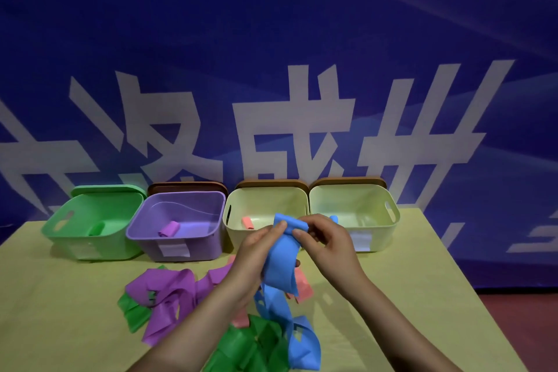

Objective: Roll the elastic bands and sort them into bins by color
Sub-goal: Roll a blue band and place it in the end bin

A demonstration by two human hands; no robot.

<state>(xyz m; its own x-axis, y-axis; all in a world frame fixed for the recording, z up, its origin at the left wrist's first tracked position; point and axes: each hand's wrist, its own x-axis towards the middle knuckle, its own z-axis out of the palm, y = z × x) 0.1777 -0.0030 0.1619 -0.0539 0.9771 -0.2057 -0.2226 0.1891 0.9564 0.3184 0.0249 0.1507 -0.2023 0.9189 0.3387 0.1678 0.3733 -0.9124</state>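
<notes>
I hold a blue elastic band [280, 263] up above the table, its top end folded over. My left hand [256, 251] and my right hand [323, 243] both pinch that folded top end; the rest of the band hangs down to the table. Four bins stand in a row behind: a green bin [90, 238] with a green roll, a purple bin [178, 238] with a purple roll, a cream bin [238, 232] with a pink roll, and a second cream bin [377, 232] with a blue roll partly hidden by my right hand.
Loose bands lie on the yellow-green table [60, 311]: purple bands [169, 296] at left, green bands [247, 347] near me, a pink band [303, 285] under my hands. Lids lean behind the bins. A blue banner hangs behind. The table's right edge drops to a red floor.
</notes>
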